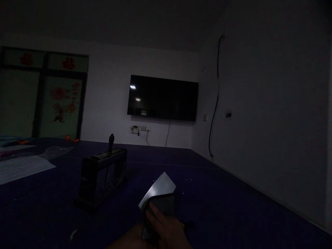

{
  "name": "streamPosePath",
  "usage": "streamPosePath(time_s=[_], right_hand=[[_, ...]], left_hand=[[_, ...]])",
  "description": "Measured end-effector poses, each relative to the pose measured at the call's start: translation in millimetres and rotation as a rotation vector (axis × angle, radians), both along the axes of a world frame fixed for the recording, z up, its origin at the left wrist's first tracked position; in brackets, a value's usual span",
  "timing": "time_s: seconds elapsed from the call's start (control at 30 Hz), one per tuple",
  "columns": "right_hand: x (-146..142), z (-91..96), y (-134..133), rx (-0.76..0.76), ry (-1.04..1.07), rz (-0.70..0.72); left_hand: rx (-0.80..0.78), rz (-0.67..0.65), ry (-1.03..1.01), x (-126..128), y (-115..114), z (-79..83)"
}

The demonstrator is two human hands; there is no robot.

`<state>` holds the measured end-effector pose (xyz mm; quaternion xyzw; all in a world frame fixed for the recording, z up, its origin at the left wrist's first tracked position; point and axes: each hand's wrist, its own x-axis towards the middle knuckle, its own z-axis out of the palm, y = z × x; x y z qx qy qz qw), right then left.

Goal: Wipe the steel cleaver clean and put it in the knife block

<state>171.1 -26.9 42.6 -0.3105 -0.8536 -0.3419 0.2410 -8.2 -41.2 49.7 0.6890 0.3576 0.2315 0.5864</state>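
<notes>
The left hand [166,230] closes its fingers [153,211] on a flat, smooth grey sheet [159,188], whose pointed corner rises just above them; beyond them to the left stands a dark boxy frame [102,176] on the dull purple surface [233,214].

One hand [166,230] at six o'clock holds one grey card [158,189]. One dark box [102,176] stands at nine o'clock from the card. One television [163,98] hangs at twelve and one cable [216,97] at two. At nine to ten o'clock lie two pale sheets [23,166], one clear bag [55,151] and three small orange bits [67,137].
</notes>
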Motion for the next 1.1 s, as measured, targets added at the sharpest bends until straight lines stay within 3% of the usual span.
streamPosePath(time_s=[0.33, 0.5, 0.63, 0.93, 1.1], right_hand=[[-2, -1.9, 3, -0.085, -0.046, -0.132], [-1, -2.5, 2, -0.087, -0.011, -0.099], [1, -1.7, 2, -0.103, -0.009, -0.095], [-2, 2.2, 0, -0.061, -0.052, -0.107], [-2, -0.7, 0, -0.032, -0.040, -0.101]], left_hand=[[0.046, 0.158, -0.163, 20, 15, -12.0], [-0.050, 0.119, -0.201, 21, 13, -10.5], [-0.038, 0.202, -0.221, 24, 20, -16.8], [0.060, 0.147, -0.164, 20, 39, -41.5], [0.073, 0.081, -0.190, 16, 39, -40.9]])
